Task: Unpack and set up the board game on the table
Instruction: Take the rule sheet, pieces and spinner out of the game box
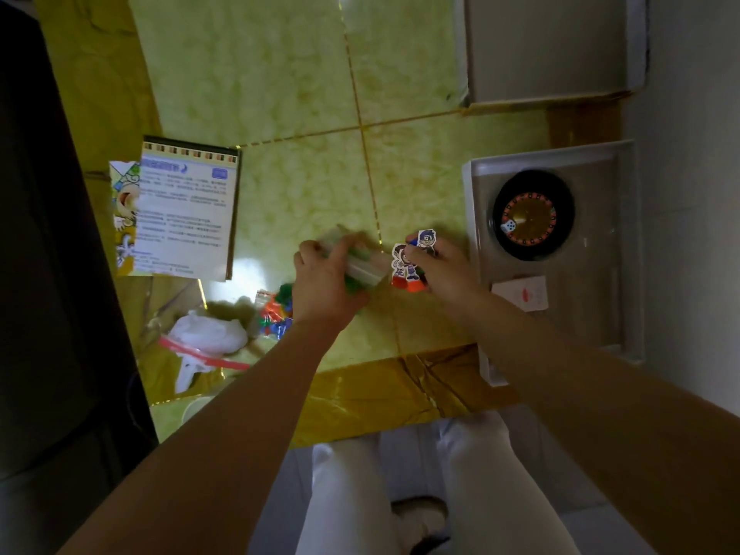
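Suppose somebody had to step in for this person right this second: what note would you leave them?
Left hand: grips a clear packet, contents blurred, greenish.
Right hand: holds cardboard character figures on coloured stands.
Out on the table: rules sheet, bag of coloured pieces, crumpled white bag.
In the box tray: spinner wheel with a die on it, and a small white card.
Left to do, probably: stand the figures up, open the packets, lift out the wheel. No unfolded board shows.
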`<action>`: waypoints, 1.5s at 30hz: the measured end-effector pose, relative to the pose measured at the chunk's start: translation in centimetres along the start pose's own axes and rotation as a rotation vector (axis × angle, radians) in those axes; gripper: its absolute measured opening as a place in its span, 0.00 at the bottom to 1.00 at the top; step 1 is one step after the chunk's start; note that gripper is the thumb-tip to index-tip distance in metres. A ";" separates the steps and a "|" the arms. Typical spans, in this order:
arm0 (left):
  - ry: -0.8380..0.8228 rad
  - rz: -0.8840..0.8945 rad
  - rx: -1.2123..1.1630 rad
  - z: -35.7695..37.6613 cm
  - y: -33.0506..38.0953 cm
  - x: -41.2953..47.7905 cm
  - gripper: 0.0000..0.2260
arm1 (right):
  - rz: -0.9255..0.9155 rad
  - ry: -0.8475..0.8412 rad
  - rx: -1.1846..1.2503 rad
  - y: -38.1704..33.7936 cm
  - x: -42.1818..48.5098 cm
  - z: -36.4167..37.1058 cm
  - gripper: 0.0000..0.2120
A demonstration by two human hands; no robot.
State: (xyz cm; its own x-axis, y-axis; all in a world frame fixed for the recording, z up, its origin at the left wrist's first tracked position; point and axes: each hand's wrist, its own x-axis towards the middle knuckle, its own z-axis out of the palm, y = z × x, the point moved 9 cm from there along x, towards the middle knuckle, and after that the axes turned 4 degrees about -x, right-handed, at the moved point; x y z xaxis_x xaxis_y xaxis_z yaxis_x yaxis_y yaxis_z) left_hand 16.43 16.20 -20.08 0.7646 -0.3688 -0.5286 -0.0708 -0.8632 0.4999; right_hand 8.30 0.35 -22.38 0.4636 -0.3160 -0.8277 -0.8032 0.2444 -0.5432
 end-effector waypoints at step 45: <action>0.593 -0.227 0.132 -24.2 -12.3 13.8 0.38 | -0.542 0.173 -0.517 -20.5 8.7 21.3 0.17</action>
State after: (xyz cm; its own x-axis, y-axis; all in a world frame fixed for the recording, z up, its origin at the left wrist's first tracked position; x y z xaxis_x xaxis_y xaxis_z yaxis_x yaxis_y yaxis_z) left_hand 43.33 30.10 -16.94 0.9912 0.0484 -0.1232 0.0849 -0.9464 0.3118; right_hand 36.77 12.07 -21.48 0.8116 -0.4190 -0.4071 -0.5726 -0.4319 -0.6969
